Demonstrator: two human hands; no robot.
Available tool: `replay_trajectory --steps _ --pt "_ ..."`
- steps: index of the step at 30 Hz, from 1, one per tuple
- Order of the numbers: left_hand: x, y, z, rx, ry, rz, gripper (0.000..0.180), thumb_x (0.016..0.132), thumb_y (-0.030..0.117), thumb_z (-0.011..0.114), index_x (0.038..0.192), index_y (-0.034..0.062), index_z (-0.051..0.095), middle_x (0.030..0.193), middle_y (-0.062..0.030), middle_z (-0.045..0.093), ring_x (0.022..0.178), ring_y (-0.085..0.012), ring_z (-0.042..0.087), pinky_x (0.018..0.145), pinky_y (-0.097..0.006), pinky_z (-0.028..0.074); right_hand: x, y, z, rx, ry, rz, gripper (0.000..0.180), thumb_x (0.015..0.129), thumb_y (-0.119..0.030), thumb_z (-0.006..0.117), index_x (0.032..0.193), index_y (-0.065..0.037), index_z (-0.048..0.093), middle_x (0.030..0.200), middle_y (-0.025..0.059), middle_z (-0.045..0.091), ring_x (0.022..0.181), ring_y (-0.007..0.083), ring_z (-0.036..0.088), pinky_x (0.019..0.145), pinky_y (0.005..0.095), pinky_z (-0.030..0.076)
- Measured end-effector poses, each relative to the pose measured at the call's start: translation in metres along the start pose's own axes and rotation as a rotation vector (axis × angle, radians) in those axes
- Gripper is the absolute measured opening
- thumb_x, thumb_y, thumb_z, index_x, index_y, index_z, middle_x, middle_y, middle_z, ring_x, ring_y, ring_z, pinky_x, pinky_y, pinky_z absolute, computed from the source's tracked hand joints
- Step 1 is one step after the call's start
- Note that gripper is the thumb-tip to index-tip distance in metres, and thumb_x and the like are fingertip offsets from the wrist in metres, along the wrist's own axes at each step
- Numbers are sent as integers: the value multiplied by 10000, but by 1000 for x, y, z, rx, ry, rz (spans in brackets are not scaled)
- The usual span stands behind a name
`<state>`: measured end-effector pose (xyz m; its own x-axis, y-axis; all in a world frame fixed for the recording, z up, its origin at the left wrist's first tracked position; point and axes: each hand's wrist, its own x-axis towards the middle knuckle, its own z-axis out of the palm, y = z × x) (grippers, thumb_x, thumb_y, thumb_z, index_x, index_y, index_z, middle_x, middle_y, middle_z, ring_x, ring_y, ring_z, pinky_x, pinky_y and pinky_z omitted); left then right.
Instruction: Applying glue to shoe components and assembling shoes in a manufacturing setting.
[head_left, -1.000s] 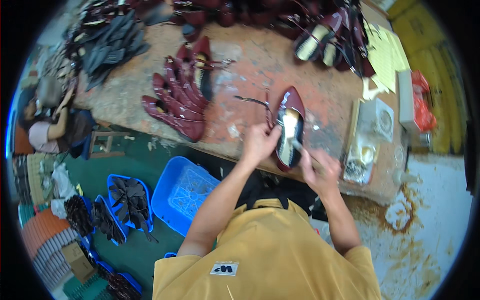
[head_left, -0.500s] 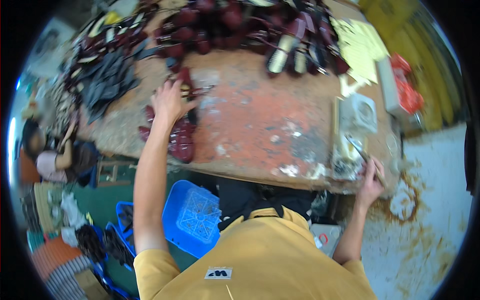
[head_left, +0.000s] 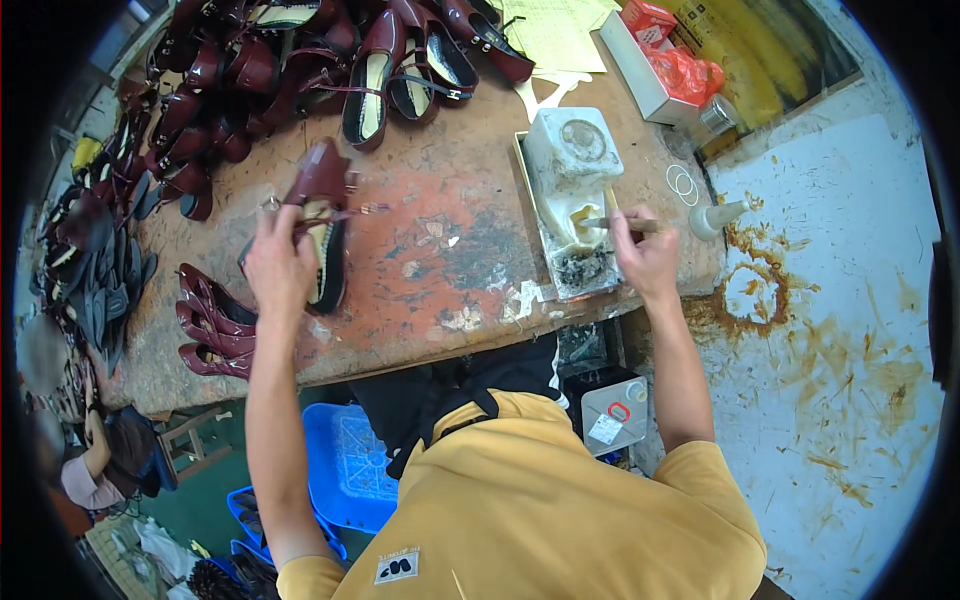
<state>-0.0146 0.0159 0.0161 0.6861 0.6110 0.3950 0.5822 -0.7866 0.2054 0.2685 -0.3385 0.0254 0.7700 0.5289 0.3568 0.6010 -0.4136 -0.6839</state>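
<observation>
My left hand [head_left: 280, 265] is closed on a glossy burgundy strap shoe [head_left: 320, 172], which points away from me with its pale insole facing up. Its thin strap sticks out to the right. In my right hand [head_left: 647, 255] is a wooden-handled brush [head_left: 600, 222], its tip inside the mouth of a crusted, cream-coloured glue pot [head_left: 560, 222]. The pot lies in a shallow tray [head_left: 522, 165] against a whitish plastic block-shaped container [head_left: 575, 150]. More burgundy shoes [head_left: 215, 325] lie just left of my left forearm.
A large heap of burgundy shoes [head_left: 250, 70] covers the far side of the worktable [head_left: 430, 260]. Dark shoe pieces [head_left: 105, 290] lie at the left. Far right are yellow paper [head_left: 560, 35], a white box [head_left: 640, 70] and a bottle [head_left: 715, 215]. Another person [head_left: 95, 450] sits at left.
My view has swung to the right. The brush tip has moved into the glue pot's mouth. The shoe at my left hand now stands apart from the others beside my forearm.
</observation>
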Motion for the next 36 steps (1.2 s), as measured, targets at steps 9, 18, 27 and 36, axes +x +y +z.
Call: replay_trajectory --steps 9,18,27,36 --pt "-76 62 39 -554 -210 -364 212 888 53 665 1094 36 623 899 -191 728 808 -324 729 707 -413 553 4 18 -27 398 95 300 247 954 -191 684 764 -34 692 564 -37 567 475 42 469 432 250 319" --pt "-97 80 90 -1075 48 -627 126 993 99 630 1059 -8 636 816 -79 700 652 -79 597 575 -261 456 -48 -57 38 794 -120 450 157 973 -144 665 891 -19 712 664 41 656 467 77 526 423 236 397" --pt "-99 78 85 -1138 -19 -700 159 978 122 660 995 -36 664 787 -67 692 584 -47 550 539 -257 417 -69 -105 149 343 -151 -355 102 857 15 731 958 -1 733 771 132 697 613 190 674 527 294 477" --pt "-97 74 73 -1268 -121 -746 156 961 89 675 1039 -45 679 835 -54 722 607 -29 585 561 -218 447 -62 -131 99 313 -748 191 82 880 -65 723 855 13 719 680 59 668 595 112 583 569 292 467"
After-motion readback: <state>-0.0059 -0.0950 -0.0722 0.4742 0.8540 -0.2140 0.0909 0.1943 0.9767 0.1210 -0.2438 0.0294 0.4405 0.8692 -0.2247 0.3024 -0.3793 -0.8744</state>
